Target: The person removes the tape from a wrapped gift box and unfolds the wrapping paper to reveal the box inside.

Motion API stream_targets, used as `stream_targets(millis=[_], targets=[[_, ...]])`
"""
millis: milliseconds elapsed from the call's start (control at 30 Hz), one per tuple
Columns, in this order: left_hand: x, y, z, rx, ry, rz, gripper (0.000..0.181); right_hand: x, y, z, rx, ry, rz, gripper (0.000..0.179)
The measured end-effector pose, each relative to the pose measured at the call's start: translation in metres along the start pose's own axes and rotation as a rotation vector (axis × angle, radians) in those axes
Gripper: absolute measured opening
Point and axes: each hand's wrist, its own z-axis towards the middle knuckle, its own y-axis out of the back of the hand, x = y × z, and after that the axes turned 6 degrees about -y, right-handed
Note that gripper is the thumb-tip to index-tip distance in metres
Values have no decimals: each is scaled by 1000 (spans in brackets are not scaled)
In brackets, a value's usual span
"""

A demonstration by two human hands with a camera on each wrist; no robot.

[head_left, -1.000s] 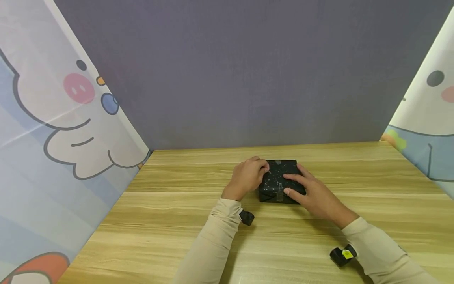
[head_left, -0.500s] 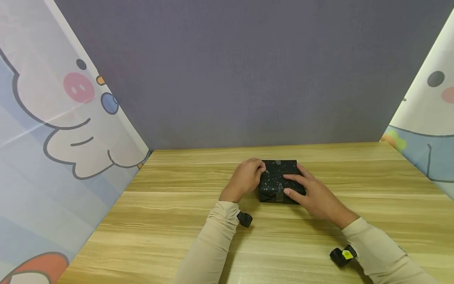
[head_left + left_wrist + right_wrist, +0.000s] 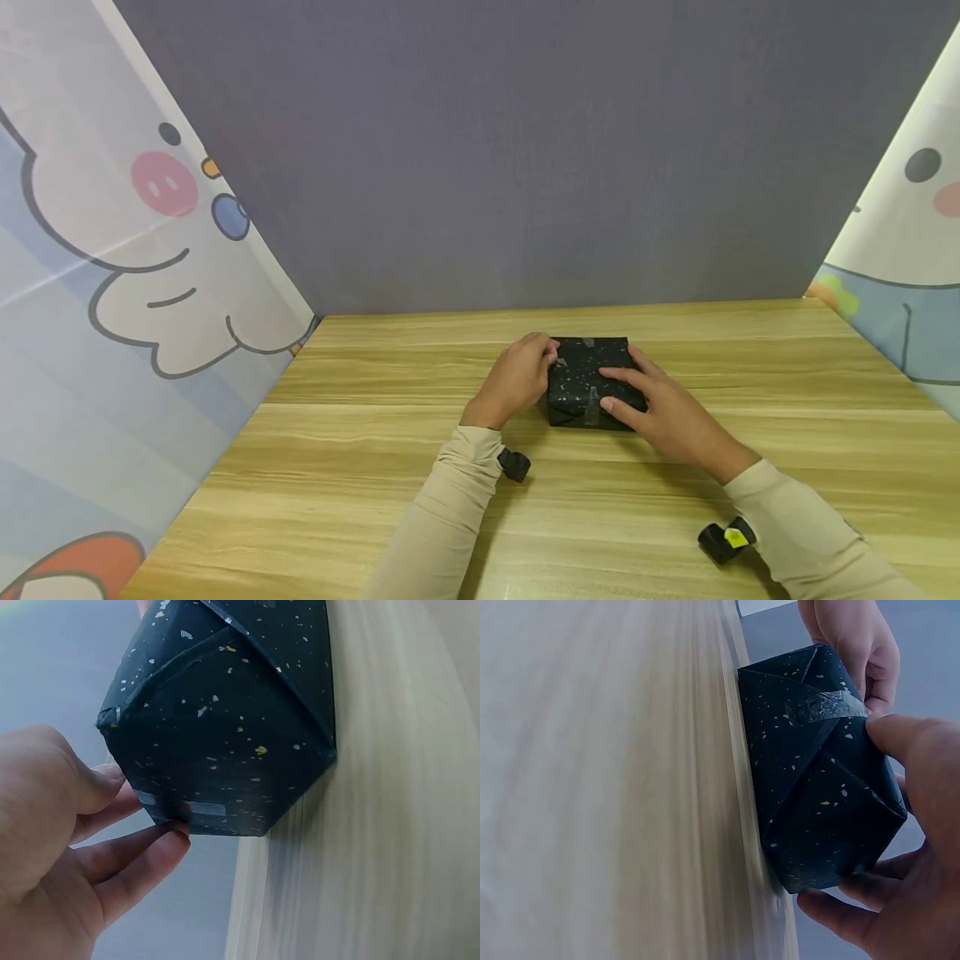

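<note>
A box wrapped in black speckled paper (image 3: 581,379) lies on the wooden table. Clear tape (image 3: 592,407) crosses from its top onto the near side, over folded paper seen in the right wrist view. My right hand (image 3: 671,412) holds the box from the right, thumb and index finger on top, other fingers at its right side. At the left edge, my left hand (image 3: 512,379) touches the box with its fingertips. In the left wrist view a strip of tape (image 3: 204,808) shows on the left end, beside a fingertip of that hand.
The wooden table (image 3: 337,467) ends at a grey upright panel (image 3: 525,167) behind the box. Cartoon-printed sheets (image 3: 172,250) stand at both sides. A black wrist device (image 3: 514,465) hangs at the left wrist, and another (image 3: 723,542) at the right.
My left hand has shifted slightly left, from over the top left corner to the box's left edge, baring a piece of tape on top. The right hand and box have stayed put.
</note>
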Motion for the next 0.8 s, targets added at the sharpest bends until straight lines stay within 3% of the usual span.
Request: stream_targets(millis=[500,800], targets=[[9,2,-4,-7,-7,-117,11,0,0,0,-6,6,-9,57],[16,4,-5,11,42,-219,11,0,0,0,-3,2,-12,59]])
